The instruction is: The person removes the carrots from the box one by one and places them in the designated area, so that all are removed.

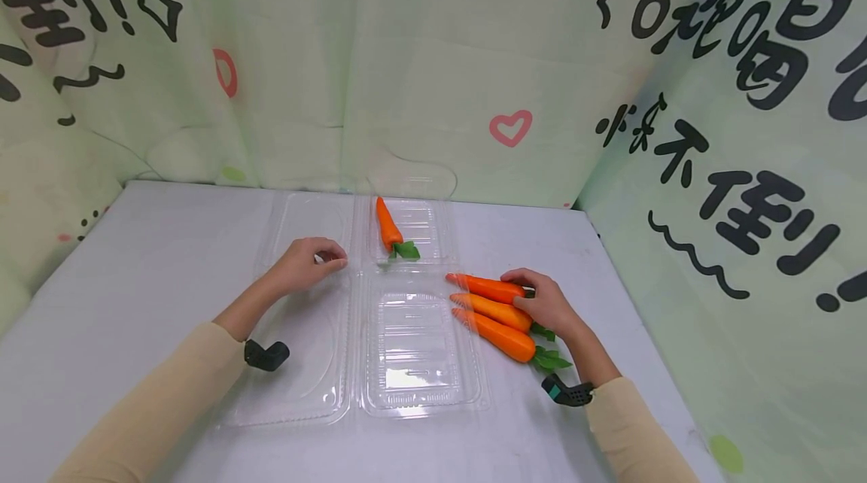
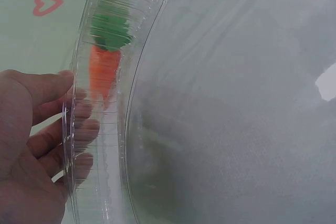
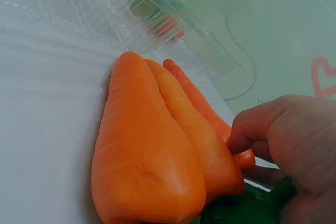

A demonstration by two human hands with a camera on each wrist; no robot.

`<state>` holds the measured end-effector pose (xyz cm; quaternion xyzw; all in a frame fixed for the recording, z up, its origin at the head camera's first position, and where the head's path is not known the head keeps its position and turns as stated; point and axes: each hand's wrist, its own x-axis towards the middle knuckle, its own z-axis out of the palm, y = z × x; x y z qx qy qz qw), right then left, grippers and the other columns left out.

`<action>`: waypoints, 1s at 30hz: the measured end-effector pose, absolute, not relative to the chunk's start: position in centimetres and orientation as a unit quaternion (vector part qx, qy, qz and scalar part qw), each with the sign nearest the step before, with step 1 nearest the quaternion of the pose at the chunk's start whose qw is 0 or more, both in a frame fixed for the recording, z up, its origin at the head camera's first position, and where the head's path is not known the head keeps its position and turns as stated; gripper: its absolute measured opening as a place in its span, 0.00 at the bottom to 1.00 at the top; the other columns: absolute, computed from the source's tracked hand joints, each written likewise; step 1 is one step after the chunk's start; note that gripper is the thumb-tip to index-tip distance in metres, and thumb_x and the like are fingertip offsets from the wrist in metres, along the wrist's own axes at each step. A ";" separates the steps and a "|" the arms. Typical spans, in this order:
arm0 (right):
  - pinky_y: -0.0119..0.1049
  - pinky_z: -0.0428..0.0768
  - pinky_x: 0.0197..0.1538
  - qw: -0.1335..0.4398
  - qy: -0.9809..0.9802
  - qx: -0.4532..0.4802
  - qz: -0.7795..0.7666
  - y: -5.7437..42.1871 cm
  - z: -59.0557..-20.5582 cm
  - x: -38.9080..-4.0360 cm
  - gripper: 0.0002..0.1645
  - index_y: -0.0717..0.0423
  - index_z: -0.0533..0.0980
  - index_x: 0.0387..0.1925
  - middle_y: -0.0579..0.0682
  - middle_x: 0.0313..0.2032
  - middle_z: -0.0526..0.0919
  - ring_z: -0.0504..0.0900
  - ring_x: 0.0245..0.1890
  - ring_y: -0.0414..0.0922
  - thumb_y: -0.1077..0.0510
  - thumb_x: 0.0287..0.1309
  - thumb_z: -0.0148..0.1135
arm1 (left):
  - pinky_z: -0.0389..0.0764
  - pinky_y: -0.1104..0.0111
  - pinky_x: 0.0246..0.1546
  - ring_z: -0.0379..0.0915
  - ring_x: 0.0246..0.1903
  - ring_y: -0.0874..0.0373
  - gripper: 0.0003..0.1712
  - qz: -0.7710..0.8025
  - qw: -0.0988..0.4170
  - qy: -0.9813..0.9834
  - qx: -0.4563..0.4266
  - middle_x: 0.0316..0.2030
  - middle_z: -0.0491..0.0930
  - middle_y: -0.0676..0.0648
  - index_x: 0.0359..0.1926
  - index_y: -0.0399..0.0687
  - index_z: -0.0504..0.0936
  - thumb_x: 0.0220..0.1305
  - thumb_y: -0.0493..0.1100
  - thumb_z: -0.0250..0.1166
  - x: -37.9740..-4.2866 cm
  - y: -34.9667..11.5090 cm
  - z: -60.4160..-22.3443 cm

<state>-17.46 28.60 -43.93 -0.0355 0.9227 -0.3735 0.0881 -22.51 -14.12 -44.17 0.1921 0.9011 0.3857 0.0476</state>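
Two clear plastic clamshell boxes lie opened out side by side. At the left box [image 1: 298, 385] my left hand [image 1: 306, 265] grips the rim by its inner side; in the left wrist view, fingers show through the ridged plastic wall [image 2: 113, 153]. One carrot [image 1: 387, 223] with green leaves lies in the far half of the right box [image 1: 467, 393]. Three more carrots are lined up beside that box, tips over its right edge. My right hand [image 1: 547, 302] pinches the farthest carrot [image 1: 484, 287] near its leafy end; the middle carrot [image 1: 497, 310] and nearest carrot [image 1: 504, 338] lie alongside.
A white-covered table [image 1: 135, 280] carries everything. Pale green curtains [image 1: 420, 77] with black lettering and red hearts stand along the back and sides, close to the far ends of the boxes.
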 end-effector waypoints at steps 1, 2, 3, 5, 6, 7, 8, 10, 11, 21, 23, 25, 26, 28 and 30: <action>0.52 0.75 0.61 0.088 0.923 -0.036 -0.373 28.6 -43.9 -17.5 0.23 0.55 0.74 0.57 0.58 0.58 0.77 0.75 0.56 0.55 0.68 0.60 0.55 | 0.78 0.59 0.45 0.75 0.41 0.53 0.09 0.385 0.048 0.901 0.192 0.38 0.82 0.46 0.42 0.45 0.84 0.65 0.44 0.63 -22.5 -14.1 -44.2; 0.52 0.75 0.62 0.088 0.923 -0.035 -0.373 28.7 -43.9 -17.5 0.23 0.55 0.74 0.57 0.58 0.58 0.77 0.75 0.56 0.55 0.68 0.60 0.55 | 0.79 0.58 0.45 0.75 0.41 0.53 0.09 0.386 0.048 0.901 0.193 0.38 0.82 0.46 0.42 0.45 0.84 0.65 0.44 0.63 -22.5 -14.1 -44.2; 0.52 0.74 0.62 0.089 0.923 -0.035 -0.372 28.7 -43.9 -17.6 0.23 0.56 0.74 0.57 0.58 0.58 0.76 0.75 0.57 0.55 0.68 0.60 0.55 | 0.79 0.58 0.45 0.75 0.41 0.53 0.09 0.386 0.048 0.901 0.193 0.38 0.83 0.46 0.42 0.45 0.84 0.65 0.44 0.63 -22.5 -14.1 -44.2; 0.52 0.74 0.62 0.089 0.924 -0.034 -0.371 28.7 -43.8 -17.7 0.24 0.56 0.73 0.58 0.58 0.59 0.76 0.75 0.57 0.55 0.67 0.60 0.55 | 0.79 0.58 0.45 0.75 0.41 0.53 0.09 0.386 0.048 0.901 0.194 0.38 0.83 0.46 0.42 0.45 0.84 0.65 0.44 0.63 -22.5 -14.1 -44.2; 0.52 0.75 0.61 0.089 0.924 -0.033 -0.370 28.7 -43.8 -17.7 0.24 0.56 0.73 0.59 0.58 0.59 0.76 0.75 0.58 0.56 0.67 0.60 0.55 | 0.79 0.58 0.45 0.75 0.41 0.53 0.09 0.387 0.048 0.900 0.193 0.38 0.83 0.46 0.42 0.45 0.84 0.66 0.44 0.63 -22.5 -14.1 -44.2; 0.52 0.75 0.61 0.089 0.925 -0.032 -0.369 28.7 -43.7 -17.7 0.24 0.56 0.73 0.59 0.58 0.59 0.76 0.75 0.58 0.56 0.67 0.60 0.55 | 0.79 0.58 0.46 0.75 0.41 0.53 0.09 0.387 0.048 0.900 0.193 0.38 0.83 0.46 0.42 0.45 0.84 0.66 0.44 0.63 -22.5 -14.1 -44.2; 0.52 0.75 0.61 0.088 0.926 -0.031 -0.367 28.7 -43.6 -17.7 0.24 0.56 0.73 0.59 0.59 0.59 0.76 0.75 0.58 0.57 0.67 0.60 0.55 | 0.79 0.58 0.46 0.75 0.41 0.53 0.09 0.387 0.048 0.900 0.193 0.38 0.83 0.46 0.42 0.45 0.84 0.66 0.44 0.63 -22.5 -14.1 -44.3; 0.53 0.73 0.63 0.085 0.928 -0.030 -0.363 28.8 -43.5 -17.8 0.24 0.56 0.73 0.59 0.59 0.59 0.76 0.74 0.59 0.57 0.66 0.60 0.56 | 0.79 0.57 0.46 0.75 0.41 0.53 0.09 0.387 0.047 0.900 0.193 0.38 0.82 0.46 0.42 0.44 0.84 0.66 0.44 0.62 -22.5 -14.1 -44.2; 0.54 0.72 0.64 0.083 0.928 -0.029 -0.361 28.8 -43.4 -17.8 0.24 0.56 0.73 0.59 0.59 0.59 0.76 0.74 0.59 0.57 0.66 0.60 0.56 | 0.79 0.57 0.46 0.75 0.41 0.53 0.09 0.387 0.047 0.901 0.193 0.38 0.82 0.46 0.42 0.44 0.84 0.66 0.43 0.62 -22.4 -14.1 -44.2; 0.60 0.63 0.68 0.055 0.933 -0.044 -0.352 28.8 -42.7 -18.0 0.22 0.58 0.73 0.58 0.59 0.58 0.77 0.71 0.62 0.58 0.65 0.61 0.54 | 0.78 0.60 0.44 0.73 0.40 0.53 0.09 0.381 0.041 0.902 0.200 0.36 0.81 0.46 0.42 0.44 0.84 0.66 0.43 0.62 -22.4 -14.0 -44.2; 0.60 0.63 0.67 0.053 0.932 -0.045 -0.355 28.7 -42.5 -18.1 0.22 0.58 0.73 0.58 0.59 0.58 0.77 0.71 0.62 0.58 0.65 0.61 0.54 | 0.78 0.60 0.43 0.73 0.39 0.53 0.08 0.382 0.040 0.901 0.200 0.36 0.81 0.46 0.41 0.44 0.84 0.65 0.43 0.63 -22.4 -14.1 -44.2; 0.60 0.65 0.67 0.051 0.931 -0.045 -0.358 28.7 -42.4 -18.1 0.22 0.58 0.73 0.58 0.59 0.58 0.77 0.71 0.63 0.58 0.65 0.62 0.54 | 0.78 0.60 0.43 0.73 0.39 0.53 0.08 0.382 0.038 0.901 0.204 0.36 0.82 0.46 0.41 0.43 0.84 0.65 0.42 0.63 -22.3 -14.1 -44.2; 0.60 0.65 0.67 0.050 0.931 -0.046 -0.359 28.6 -42.3 -18.1 0.22 0.58 0.73 0.58 0.59 0.58 0.77 0.70 0.63 0.58 0.65 0.62 0.54 | 0.78 0.60 0.43 0.73 0.39 0.53 0.08 0.383 0.037 0.900 0.205 0.36 0.82 0.46 0.41 0.43 0.84 0.65 0.42 0.63 -22.3 -14.1 -44.2; 0.59 0.66 0.66 0.048 0.931 -0.047 -0.359 28.5 -42.1 -18.2 0.21 0.58 0.73 0.58 0.59 0.58 0.77 0.70 0.63 0.58 0.65 0.62 0.54 | 0.78 0.60 0.43 0.73 0.39 0.53 0.08 0.384 0.036 0.899 0.206 0.36 0.82 0.46 0.41 0.43 0.84 0.65 0.42 0.63 -22.4 -14.1 -44.3; 0.58 0.66 0.67 0.045 0.931 -0.049 -0.360 28.3 -42.0 -18.2 0.21 0.58 0.73 0.57 0.59 0.58 0.77 0.71 0.63 0.58 0.65 0.62 0.54 | 0.78 0.60 0.43 0.73 0.39 0.53 0.08 0.383 0.035 0.899 0.207 0.36 0.82 0.46 0.41 0.43 0.84 0.65 0.41 0.63 -22.4 -14.1 -44.3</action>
